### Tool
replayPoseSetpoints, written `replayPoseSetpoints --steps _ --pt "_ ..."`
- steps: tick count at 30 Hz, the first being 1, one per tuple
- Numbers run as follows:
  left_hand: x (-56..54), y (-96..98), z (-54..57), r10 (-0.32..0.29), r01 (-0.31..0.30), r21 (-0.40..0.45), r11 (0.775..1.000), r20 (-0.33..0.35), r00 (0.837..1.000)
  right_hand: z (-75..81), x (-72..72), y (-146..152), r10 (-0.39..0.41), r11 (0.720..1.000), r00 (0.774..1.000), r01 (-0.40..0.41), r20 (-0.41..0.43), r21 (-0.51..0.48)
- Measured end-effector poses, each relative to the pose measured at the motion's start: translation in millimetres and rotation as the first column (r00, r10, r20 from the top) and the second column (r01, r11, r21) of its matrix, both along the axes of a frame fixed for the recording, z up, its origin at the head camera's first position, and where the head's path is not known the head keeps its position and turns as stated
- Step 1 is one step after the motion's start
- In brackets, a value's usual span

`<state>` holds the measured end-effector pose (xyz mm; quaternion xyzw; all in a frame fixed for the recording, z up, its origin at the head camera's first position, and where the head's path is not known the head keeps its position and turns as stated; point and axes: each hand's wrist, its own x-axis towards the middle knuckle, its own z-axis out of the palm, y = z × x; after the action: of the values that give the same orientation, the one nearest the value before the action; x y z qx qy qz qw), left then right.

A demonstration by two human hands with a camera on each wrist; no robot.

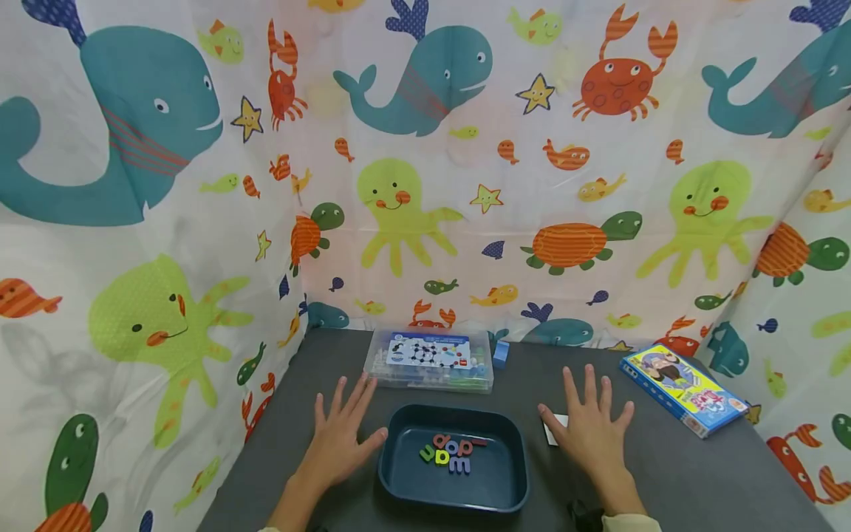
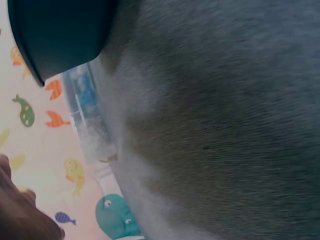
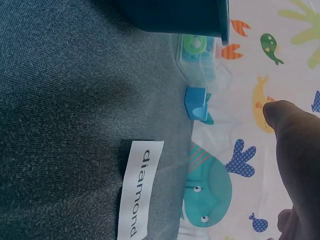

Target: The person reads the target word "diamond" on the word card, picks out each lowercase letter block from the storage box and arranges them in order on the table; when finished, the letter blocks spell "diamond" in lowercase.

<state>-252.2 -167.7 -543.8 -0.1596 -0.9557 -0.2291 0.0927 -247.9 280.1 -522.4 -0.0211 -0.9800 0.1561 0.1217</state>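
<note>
My left hand (image 1: 342, 437) is spread with straight fingers to the left of a dark blue tray (image 1: 459, 496), holding nothing. On the other side, my right hand (image 1: 594, 436) is likewise spread and holds nothing. In the head view it partly covers a white paper strip (image 1: 553, 430); in the right wrist view the strip (image 3: 140, 192) reads "diamond". Several coloured letters lie in the tray, among them a yellow letter (image 1: 442, 457), a green letter (image 1: 427, 453) and a purple m (image 1: 459, 465). Part of the left hand (image 2: 22, 212) shows at the left wrist view's lower corner.
Behind the tray stands a clear plastic case (image 1: 428, 377) with a molecule picture on its lid. A small blue block (image 1: 501, 355) is beside it. A colourful blue-edged box (image 1: 685, 388) lies at the right. A sea-animal curtain (image 1: 479, 288) encloses the grey table (image 1: 319, 362).
</note>
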Motion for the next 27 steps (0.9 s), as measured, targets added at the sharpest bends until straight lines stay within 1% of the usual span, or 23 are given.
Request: replayPoseSetpoints --steps 2,4,6,8,10,13,15,20,22,24,27 --pt "3.6 2.2 -2.4 -0.054 0.054 0.008 0.999 0.047 0.997 0.6 0.6 1 -0.004 1.000 1.000 0.004 0.006 -0.003" --pt "7.2 4.8 -6.6 -0.097 0.096 0.017 0.995 0.105 0.990 0.7 1.0 1 -0.007 1.000 1.000 0.007 0.008 -0.009" --pt "11.1 7.7 -12.2 -0.134 0.131 0.024 0.991 0.154 0.979 0.1 1.3 1 -0.006 1.000 1.000 0.006 0.001 -0.016" --pt "15.8 10.9 -17.4 -0.172 0.165 0.051 0.985 0.197 0.965 -1.8 1.2 1 -0.003 1.000 1.000 0.003 -0.010 -0.022" --pt "19.9 15.1 -22.4 -0.211 0.202 0.065 0.977 0.226 0.951 -4.4 1.2 2 0.001 0.999 1.000 -0.002 -0.021 -0.033" --pt "23.9 22.1 -28.1 -0.242 0.234 0.062 0.970 0.264 0.934 -7.5 1.8 4 0.004 0.999 1.000 -0.005 -0.019 -0.044" --pt "24.0 26.7 -30.9 -0.238 0.233 0.051 0.971 0.273 0.932 -7.4 2.2 5 0.004 0.999 1.000 -0.004 -0.002 -0.050" --pt "18.2 36.8 -32.0 -0.175 0.178 0.010 0.984 0.240 0.955 -1.1 0.1 9 0.007 0.998 1.000 -0.007 0.003 -0.058" --pt "15.8 40.1 -31.5 -0.156 0.159 0.005 0.987 0.232 0.960 2.7 -0.7 9 0.008 0.998 1.000 -0.009 -0.007 -0.061" --pt "14.7 42.4 -31.6 -0.140 0.141 0.012 0.990 0.241 0.960 6.5 -0.4 9 0.011 0.997 1.000 -0.012 -0.007 -0.072" --pt "15.7 44.2 -32.5 -0.124 0.117 0.040 0.992 0.255 0.959 11.4 0.3 7 0.031 0.992 0.999 -0.029 0.009 -0.126"
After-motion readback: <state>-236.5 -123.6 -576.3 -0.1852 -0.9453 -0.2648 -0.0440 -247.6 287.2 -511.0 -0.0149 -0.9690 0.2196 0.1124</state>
